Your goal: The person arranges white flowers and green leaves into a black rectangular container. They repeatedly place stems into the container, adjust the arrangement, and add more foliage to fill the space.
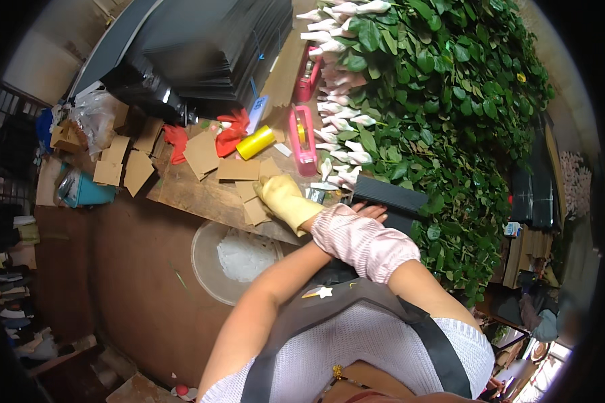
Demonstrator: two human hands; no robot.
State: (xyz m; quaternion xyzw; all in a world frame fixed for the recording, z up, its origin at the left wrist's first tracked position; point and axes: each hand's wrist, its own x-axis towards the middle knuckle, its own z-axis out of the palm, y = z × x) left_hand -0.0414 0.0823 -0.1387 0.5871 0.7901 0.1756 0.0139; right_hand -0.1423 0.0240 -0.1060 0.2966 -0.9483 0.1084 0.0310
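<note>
My arms cross over the table edge. My right hand [284,200], in a pale yellow glove below a pink striped sleeve cover, reaches left and has its fingers closed at a brown cardboard piece [267,169]; the glove partly hides the grip. More cardboard pieces [238,170] lie beside it. Passing beneath the right forearm, my bare left hand [370,212] rests with fingers stretched out on a dark sheet or folded black board [391,195]. The sleeve hides part of that hand. Leafy green stems [444,101] with white-wrapped heads [343,124] lie right beside the black board.
Pink tape dispensers [304,141] and a yellow tape roll [256,142] sit on the wooden table [208,198]. Red gloves [232,131] lie behind. A stack of black sheets [208,54] rises at the back. Below the edge stands a round bin [205,269]; a turquoise bucket [94,189] is left.
</note>
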